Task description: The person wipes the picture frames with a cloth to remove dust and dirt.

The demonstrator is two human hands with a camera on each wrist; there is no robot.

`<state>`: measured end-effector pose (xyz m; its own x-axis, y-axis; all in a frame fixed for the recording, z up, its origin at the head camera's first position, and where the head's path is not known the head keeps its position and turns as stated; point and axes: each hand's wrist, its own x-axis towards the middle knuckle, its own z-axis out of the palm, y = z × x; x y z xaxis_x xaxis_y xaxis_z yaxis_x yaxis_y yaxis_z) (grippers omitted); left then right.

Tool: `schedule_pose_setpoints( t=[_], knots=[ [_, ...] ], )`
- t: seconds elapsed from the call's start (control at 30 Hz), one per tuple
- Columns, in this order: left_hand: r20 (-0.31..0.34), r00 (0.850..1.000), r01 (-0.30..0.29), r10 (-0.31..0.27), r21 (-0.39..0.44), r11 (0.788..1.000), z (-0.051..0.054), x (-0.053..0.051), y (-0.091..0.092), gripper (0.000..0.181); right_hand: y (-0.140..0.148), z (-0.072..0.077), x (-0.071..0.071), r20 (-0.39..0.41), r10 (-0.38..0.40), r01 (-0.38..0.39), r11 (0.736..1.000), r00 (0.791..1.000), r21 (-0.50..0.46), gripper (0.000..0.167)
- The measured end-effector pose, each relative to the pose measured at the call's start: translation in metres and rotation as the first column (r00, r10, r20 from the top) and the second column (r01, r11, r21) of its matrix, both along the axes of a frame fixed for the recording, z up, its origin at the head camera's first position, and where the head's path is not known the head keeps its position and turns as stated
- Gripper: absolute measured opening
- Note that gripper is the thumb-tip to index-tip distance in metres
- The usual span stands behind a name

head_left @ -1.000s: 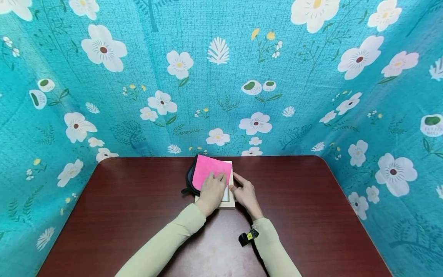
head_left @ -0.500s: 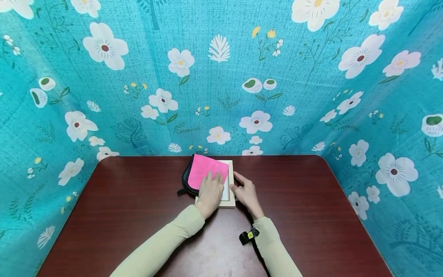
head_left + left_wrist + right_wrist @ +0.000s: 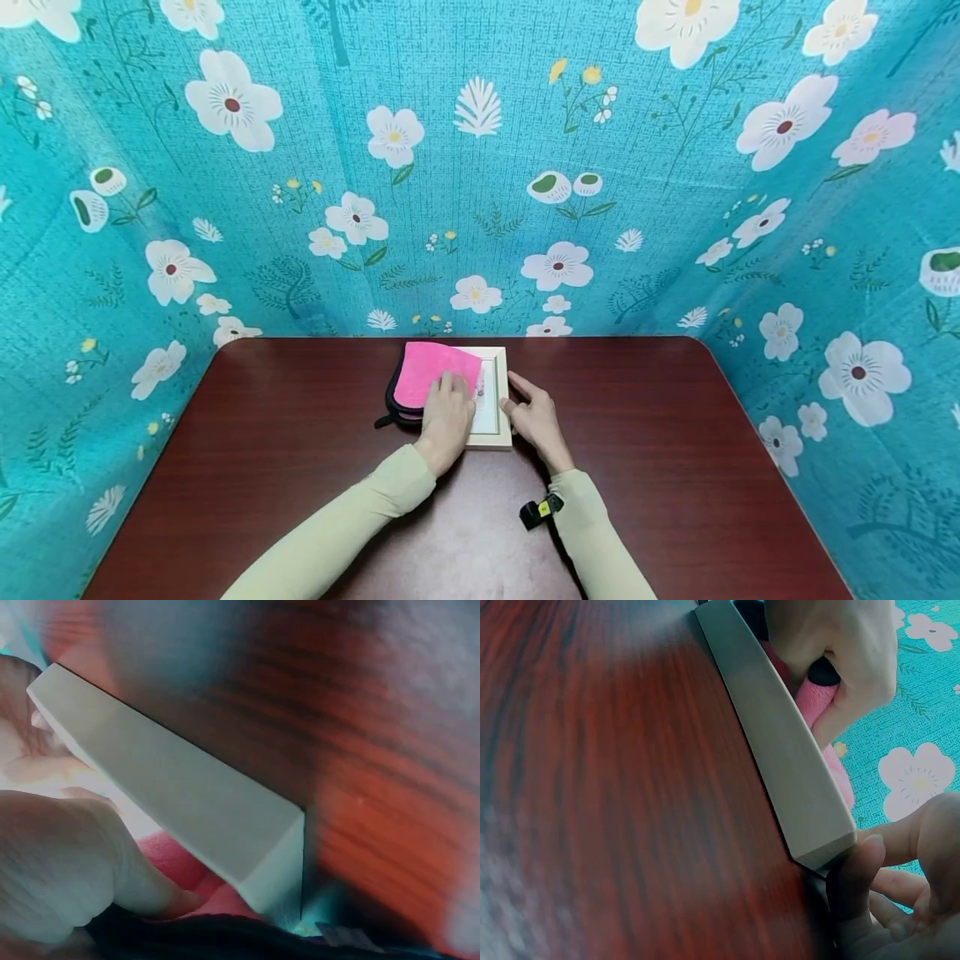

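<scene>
A cream picture frame lies on the table, its glazed front partly covered by a pink cloth with black edging and a small loop. My left hand holds the cloth against the frame's face. The right wrist view shows the left thumb hooked over a folded black-edged part of the cloth. At the frame's right side, my right hand grips the edge, with the thumb near the lower corner and the index finger reaching along the side. Some of the picture is hidden beneath cloth and hand.
The dark red wood-grain table ends just behind the frame. A blue flowered curtain hangs along the back and both sides. A black strap-on device sits at the right wrist, with a dark cable running down beside the sleeve.
My left hand has slid the cloth leftward across the frame, uncovering more of the picture and the right rim. The right hand and the frame have stayed nearly in place.
</scene>
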<state>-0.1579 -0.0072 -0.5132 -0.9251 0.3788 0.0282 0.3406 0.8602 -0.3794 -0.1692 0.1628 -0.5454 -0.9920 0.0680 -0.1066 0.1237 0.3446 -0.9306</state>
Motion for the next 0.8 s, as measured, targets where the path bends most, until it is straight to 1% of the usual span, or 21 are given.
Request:
schedule_pose_setpoints(
  t=[0.13, 0.23, 0.37, 0.43, 0.53, 0.6, 0.63, 0.67, 0.73, 0.8],
  knots=[
    [-0.01, 1.0, 0.004, -0.004, -0.016, 1.0, 0.002, 0.0, -0.003, 0.023, 0.0, 0.001, -0.001, -0.003, -0.003, 0.003, 1.0, 1.0, 0.004, 0.058],
    [-0.022, 1.0, -0.002, 0.002, 0.002, 1.0, 0.001, 0.001, -0.006, 0.021, 0.0, 0.001, -0.001, 0.011, 0.0, 0.0, 1.0, 1.0, 0.005, 0.058],
    [-0.044, 0.999, -0.026, 0.03, 0.073, 0.997, 0.0, 0.004, -0.01, 0.016, -0.001, 0.0, -0.001, 0.028, 0.006, -0.005, 1.0, 1.0, -0.004, 0.058],
    [-0.068, 0.997, -0.041, 0.048, 0.11, 0.993, 0.0, 0.006, -0.012, 0.014, -0.001, 0.0, 0.0, 0.033, 0.003, -0.003, 1.0, 0.999, -0.006, 0.059],
    [-0.111, 0.991, -0.056, 0.078, 0.191, 0.98, 0.0, 0.008, -0.015, 0.009, -0.001, 0.0, 0.001, 0.038, -0.001, 0.0, 1.0, 0.999, 0.004, 0.059],
    [-0.143, 0.986, -0.043, 0.085, 0.277, 0.96, 0.003, 0.009, -0.016, 0.009, -0.001, 0.0, 0.001, 0.038, 0.0, 0.0, 1.0, 0.999, 0.013, 0.059],
    [-0.149, 0.985, -0.031, 0.084, 0.325, 0.945, 0.004, 0.009, -0.017, 0.01, -0.001, 0.0, 0.001, 0.035, -0.001, 0.0, 1.0, 0.999, 0.016, 0.059],
    [-0.148, 0.986, -0.019, 0.081, 0.379, 0.925, 0.005, 0.008, -0.018, 0.017, -0.001, -0.001, 0.001, 0.034, 0.0, 0.0, 1.0, 0.999, 0.021, 0.059],
    [-0.139, 0.988, 0.014, 0.063, 0.489, 0.872, 0.01, 0.008, -0.018, 0.033, -0.001, -0.001, 0.0, 0.028, 0.0, -0.001, 1.0, 1.0, 0.024, 0.059],
    [-0.099, 0.994, 0.031, 0.035, 0.59, 0.807, 0.013, 0.007, -0.017, 0.045, 0.0, -0.001, 0.0, 0.023, -0.004, 0.004, 1.0, 1.0, 0.025, 0.058]
  ],
)
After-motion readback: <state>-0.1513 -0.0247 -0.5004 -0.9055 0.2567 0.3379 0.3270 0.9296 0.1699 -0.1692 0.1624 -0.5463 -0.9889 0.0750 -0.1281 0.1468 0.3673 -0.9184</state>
